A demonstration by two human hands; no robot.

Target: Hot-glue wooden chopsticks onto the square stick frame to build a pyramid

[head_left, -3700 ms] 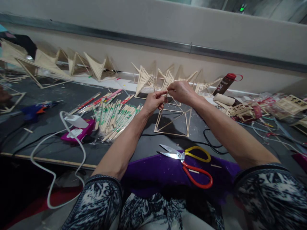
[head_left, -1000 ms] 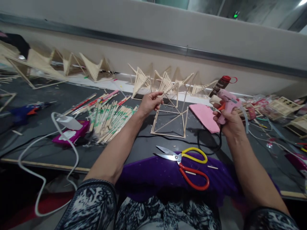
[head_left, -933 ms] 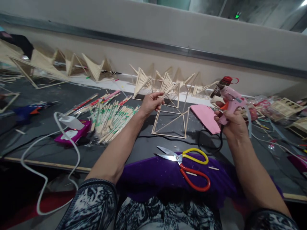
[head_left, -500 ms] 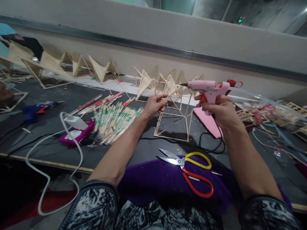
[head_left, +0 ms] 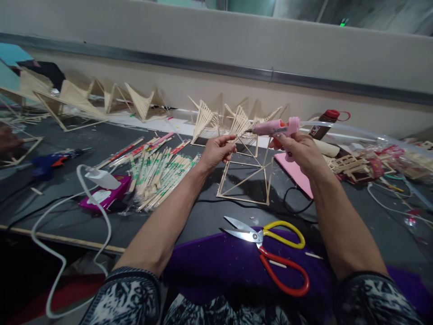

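My left hand (head_left: 216, 151) pinches the top of a thin wooden stick where it meets the open stick frame (head_left: 245, 180) standing on the dark table. My right hand (head_left: 299, 151) is closed round a pink glue gun (head_left: 275, 128), its nozzle pointing left at the joint beside my left fingers. A clear glue stick juts out of the gun's back to the right. The gun's black cord (head_left: 294, 203) runs down onto the table.
Scissors (head_left: 267, 241) with one yellow and one red handle lie on purple cloth near me. A pile of wrapped chopsticks (head_left: 158, 174) lies left, next to a magenta item with a white cable (head_left: 101, 194). Finished stick models (head_left: 206, 119) line the wall. A pink sheet (head_left: 297, 176) and a bottle (head_left: 323, 124) lie right.
My right hand picked up the pink glue gun from the right and swung it left, bringing its nozzle close to the stick joint. My left hand kept its pinch on the stick.
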